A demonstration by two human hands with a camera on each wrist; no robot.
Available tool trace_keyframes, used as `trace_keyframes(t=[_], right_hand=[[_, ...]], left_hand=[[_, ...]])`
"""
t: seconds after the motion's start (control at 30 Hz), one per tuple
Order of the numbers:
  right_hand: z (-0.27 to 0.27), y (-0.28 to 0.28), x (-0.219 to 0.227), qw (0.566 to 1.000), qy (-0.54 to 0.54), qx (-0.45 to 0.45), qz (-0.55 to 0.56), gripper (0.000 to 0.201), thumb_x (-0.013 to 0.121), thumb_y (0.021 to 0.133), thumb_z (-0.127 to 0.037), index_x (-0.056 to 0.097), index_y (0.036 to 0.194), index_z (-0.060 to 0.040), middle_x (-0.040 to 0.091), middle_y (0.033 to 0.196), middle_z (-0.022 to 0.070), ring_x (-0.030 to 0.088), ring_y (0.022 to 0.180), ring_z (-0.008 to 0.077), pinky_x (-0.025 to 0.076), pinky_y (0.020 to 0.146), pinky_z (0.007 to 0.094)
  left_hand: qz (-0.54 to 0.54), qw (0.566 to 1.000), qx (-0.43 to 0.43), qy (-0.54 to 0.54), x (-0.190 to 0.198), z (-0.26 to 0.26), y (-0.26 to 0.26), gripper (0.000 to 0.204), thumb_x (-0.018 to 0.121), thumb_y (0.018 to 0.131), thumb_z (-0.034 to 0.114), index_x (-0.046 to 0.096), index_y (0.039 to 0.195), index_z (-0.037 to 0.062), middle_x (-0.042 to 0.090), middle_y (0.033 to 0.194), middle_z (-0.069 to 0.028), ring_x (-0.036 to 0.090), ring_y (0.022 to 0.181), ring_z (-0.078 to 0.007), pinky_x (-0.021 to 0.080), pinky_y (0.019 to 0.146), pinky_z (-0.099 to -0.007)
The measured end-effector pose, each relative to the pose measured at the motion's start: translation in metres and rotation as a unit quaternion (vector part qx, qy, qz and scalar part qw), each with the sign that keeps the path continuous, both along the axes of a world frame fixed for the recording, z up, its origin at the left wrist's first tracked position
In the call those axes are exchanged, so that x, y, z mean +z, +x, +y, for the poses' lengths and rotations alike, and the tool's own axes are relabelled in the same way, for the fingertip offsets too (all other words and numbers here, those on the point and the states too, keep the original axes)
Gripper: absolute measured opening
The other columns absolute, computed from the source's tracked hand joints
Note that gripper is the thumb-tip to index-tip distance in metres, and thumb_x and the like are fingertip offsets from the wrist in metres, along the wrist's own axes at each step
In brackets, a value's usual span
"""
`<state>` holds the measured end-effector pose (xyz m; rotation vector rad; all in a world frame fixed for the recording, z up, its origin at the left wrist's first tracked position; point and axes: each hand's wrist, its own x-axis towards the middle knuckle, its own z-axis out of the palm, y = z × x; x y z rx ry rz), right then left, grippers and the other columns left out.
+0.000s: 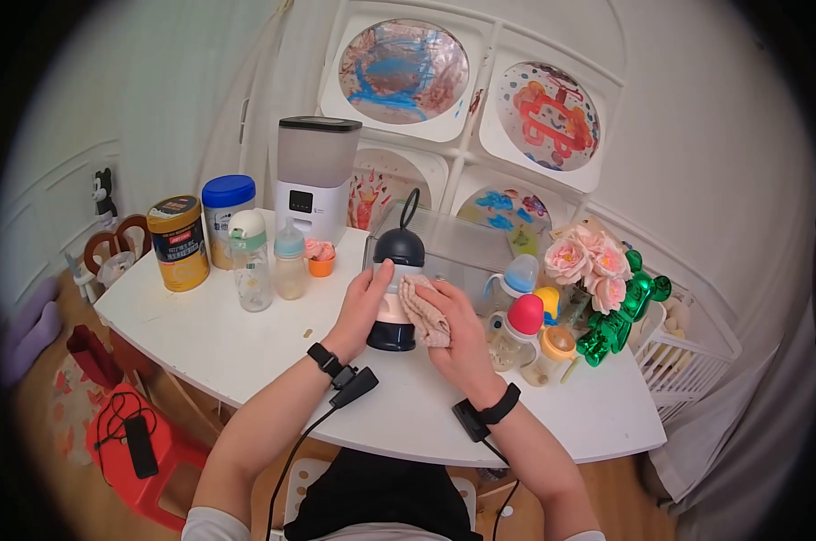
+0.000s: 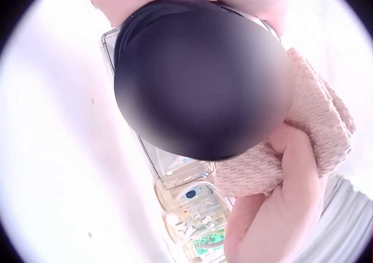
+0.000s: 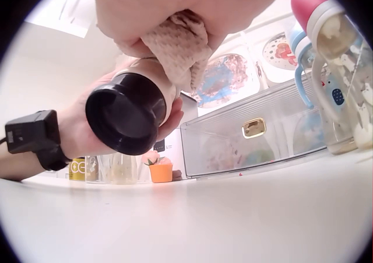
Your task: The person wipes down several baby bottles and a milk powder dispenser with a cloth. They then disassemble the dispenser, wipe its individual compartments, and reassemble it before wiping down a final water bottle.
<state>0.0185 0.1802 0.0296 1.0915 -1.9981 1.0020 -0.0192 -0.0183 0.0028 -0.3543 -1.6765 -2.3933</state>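
**Beige textured cloth [image 1: 425, 309] against a stacked navy, white and pink container [image 1: 392, 335]**

From my remote seat, my left hand [image 1: 361, 311] curls round the container, holding it tilted above the white tabletop [image 1: 191, 334]. My right hand [image 1: 462, 334] pinches the bunched cloth against its side. The container is in front of the clear plastic box [image 1: 462, 271], with the red-topped clear bottle [image 1: 513, 339] to the right.

Sleeves, two: pale, plain; left [image 1: 214, 525], right [image 1: 586, 536]. Lap garment [image 1: 385, 496]: black. Wrist straps, two: black; left [image 1: 325, 357], right [image 1: 501, 405]. Strap-mounted housings, two: black; left [image 1: 355, 387], right [image 1: 469, 420]. Cables, two: black; left [image 1: 286, 464], right [image 1: 508, 500].
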Motion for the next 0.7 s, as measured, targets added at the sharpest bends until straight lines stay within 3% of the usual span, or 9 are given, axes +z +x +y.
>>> trace_keyframes(t=[0.1, 0.23, 0.37, 0.43, 0.5, 0.63, 0.7], right_hand=[[-0.001, 0.005, 0.003, 0.999, 0.022, 0.022, -0.028, 0.068, 0.063, 0.074, 0.013, 0.065, 0.138, -0.0108, 0.059, 0.141, 0.0184, 0.060, 0.129, 0.0409, 0.050, 0.109, 0.0417], [0.000, 0.007, 0.001, 0.997, 0.077, 0.018, -0.022, 0.068, 0.068, 0.070, 0.010, 0.067, 0.135, -0.0130, 0.061, 0.137, 0.0146, 0.063, 0.123, 0.0387, 0.053, 0.104, 0.0408], [0.005, 0.011, 0.005, 0.992, 0.115, 0.020, -0.039, 0.062, 0.071, 0.069, 0.008, 0.072, 0.126, -0.0149, 0.065, 0.126, 0.0095, 0.068, 0.111, 0.0345, 0.057, 0.093, 0.0390], [0.007, 0.009, 0.004, 0.993, 0.110, 0.023, -0.043, 0.059, 0.071, 0.068, 0.007, 0.073, 0.123, -0.0153, 0.067, 0.121, 0.0081, 0.069, 0.107, 0.0334, 0.057, 0.091, 0.0388], [0.008, 0.008, 0.003, 0.993, 0.101, 0.024, -0.047, 0.056, 0.071, 0.068, 0.007, 0.074, 0.119, -0.0156, 0.068, 0.117, 0.0066, 0.070, 0.104, 0.0323, 0.057, 0.088, 0.0386], [0.012, 0.007, 0.002, 0.992, 0.109, 0.041, -0.053, 0.050, 0.071, 0.068, 0.007, 0.075, 0.113, -0.0143, 0.070, 0.110, 0.0062, 0.070, 0.102, 0.0323, 0.058, 0.087, 0.0386], [0.011, 0.006, 0.003, 0.990, 0.115, 0.051, -0.056, 0.049, 0.070, 0.068, 0.008, 0.075, 0.112, -0.0136, 0.070, 0.110, 0.0066, 0.070, 0.101, 0.0329, 0.057, 0.087, 0.0391]], left_hand=[[0.010, 0.995, 0.048, 0.084, -0.007, 0.002, -0.006, 0.064, 0.055, 0.107, 0.060, 0.061, 0.128, 0.0006, 0.066, 0.118, -0.0074, 0.063, 0.109, -0.0133, 0.050, 0.096, -0.0288], [0.019, 0.992, 0.079, 0.095, -0.011, -0.003, -0.010, 0.066, 0.054, 0.107, 0.061, 0.057, 0.130, -0.0006, 0.065, 0.120, -0.0093, 0.064, 0.110, -0.0156, 0.050, 0.099, -0.0305], [-0.017, 0.989, 0.009, 0.144, -0.008, -0.008, -0.010, 0.066, 0.054, 0.106, 0.063, 0.050, 0.135, 0.0037, 0.063, 0.120, -0.0098, 0.067, 0.109, -0.0187, 0.055, 0.094, -0.0340], [-0.033, 0.991, -0.011, 0.129, -0.014, -0.011, -0.018, 0.069, 0.053, 0.105, 0.065, 0.047, 0.138, 0.0050, 0.063, 0.121, -0.0100, 0.068, 0.108, -0.0197, 0.057, 0.092, -0.0357], [-0.047, 0.996, 0.002, 0.073, -0.013, -0.009, -0.021, 0.057, 0.052, 0.106, 0.062, 0.057, 0.129, 0.0102, 0.070, 0.112, -0.0101, 0.074, 0.094, -0.0194, 0.062, 0.079, -0.0336], [0.003, 1.000, 0.013, -0.023, -0.001, -0.005, -0.002, 0.060, 0.065, 0.104, 0.052, 0.051, 0.136, 0.0043, 0.065, 0.124, -0.0110, 0.070, 0.110, -0.0194, 0.059, 0.091, -0.0350], [0.021, 0.999, 0.019, 0.029, 0.000, -0.008, -0.005, 0.051, 0.060, 0.106, 0.052, 0.058, 0.130, 0.0073, 0.072, 0.111, -0.0112, 0.074, 0.094, -0.0184, 0.062, 0.079, -0.0333]])
